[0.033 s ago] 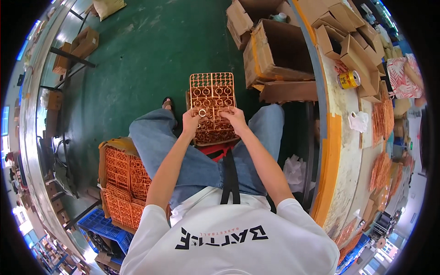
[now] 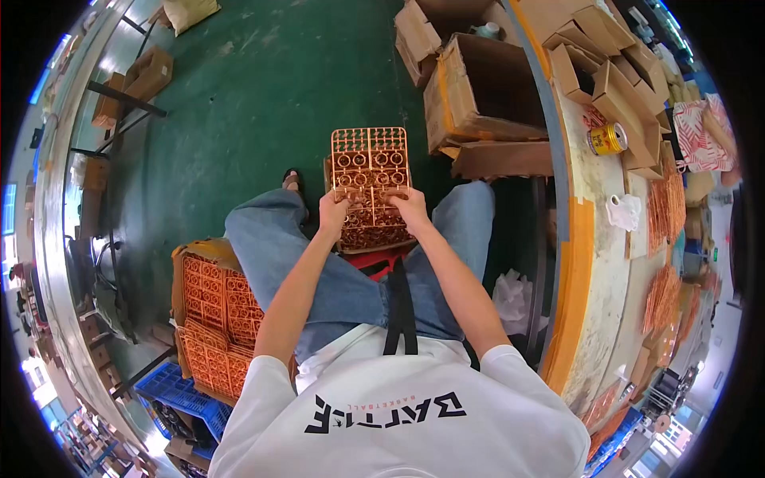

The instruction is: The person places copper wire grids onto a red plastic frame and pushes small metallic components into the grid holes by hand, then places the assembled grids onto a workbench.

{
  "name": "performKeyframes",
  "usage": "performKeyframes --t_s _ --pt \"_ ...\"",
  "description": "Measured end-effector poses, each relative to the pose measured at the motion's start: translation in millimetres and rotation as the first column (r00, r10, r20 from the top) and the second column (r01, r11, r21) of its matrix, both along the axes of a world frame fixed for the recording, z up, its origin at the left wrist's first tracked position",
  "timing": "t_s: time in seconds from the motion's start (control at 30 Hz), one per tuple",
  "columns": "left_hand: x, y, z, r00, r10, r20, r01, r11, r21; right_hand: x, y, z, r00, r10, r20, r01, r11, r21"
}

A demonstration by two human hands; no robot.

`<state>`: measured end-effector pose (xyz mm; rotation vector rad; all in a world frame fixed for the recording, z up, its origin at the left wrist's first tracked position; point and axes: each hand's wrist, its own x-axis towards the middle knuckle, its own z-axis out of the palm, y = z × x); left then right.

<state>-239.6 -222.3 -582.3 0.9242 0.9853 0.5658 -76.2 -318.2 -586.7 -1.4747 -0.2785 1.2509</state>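
An orange plastic sprue frame, with a grid of small parts at its far end and rows of rings below, stands between my knees. My left hand is closed at its left side, fingers pinching around the rings. At the opposite side my right hand grips it in the same way, thumb and fingers closed on the rings. Beneath the frame is a box of loose orange pieces. My fingertips partly hide what they pinch.
Left of my leg stands a carton of stacked orange sprue frames, near a blue crate. Large open cartons are ahead on the right. A workbench along my right side holds a yellow can and more frames.
The pale ring that stood out by my left fingertips no longer shows. My left fingers have shifted slightly; both hands stay at the frame.
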Motion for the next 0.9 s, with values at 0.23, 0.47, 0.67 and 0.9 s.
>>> performKeyframes --t_s 0.23,0.47,0.67,0.9 --pt "-9 6 -14 0.978 -0.073 -0.196 0.076 0.997 0.007 1 2 -4 0.999 0.053 -0.002 -0.053 0.998 -0.019" --pt "-27 11 9 0.964 0.028 0.263 0.068 0.934 -0.350 12 7 15 0.979 0.022 -0.201 -0.018 1.000 0.021" --pt "-23 7 31 0.919 -0.102 0.381 0.175 0.971 -0.163 34 5 20 0.926 0.273 -0.259 -0.286 0.958 -0.010" --pt "-26 7 28 0.983 -0.166 -0.077 0.162 0.985 -0.054 9 6 18 0.979 0.174 -0.105 -0.171 0.985 0.030"
